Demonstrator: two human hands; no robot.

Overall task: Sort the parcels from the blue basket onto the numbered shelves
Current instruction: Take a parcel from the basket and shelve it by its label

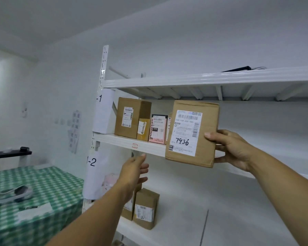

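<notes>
Item: parcel [192, 134], marked 7936, upright at the front edge of the shelf [117, 141]. Our right hand [233, 148] grips its right side. Our left hand [133, 169], fingers relaxed and holding nothing, is just below that shelf. Boxes [130, 118] stand on it.

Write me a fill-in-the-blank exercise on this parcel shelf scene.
The right hand grips a flat brown cardboard parcel handwritten with the number ____.
The left hand, fingers straight, holds ____.
The checked fabric tablecloth at left is white and ____.
Missing: 7936; nothing; green.
</notes>
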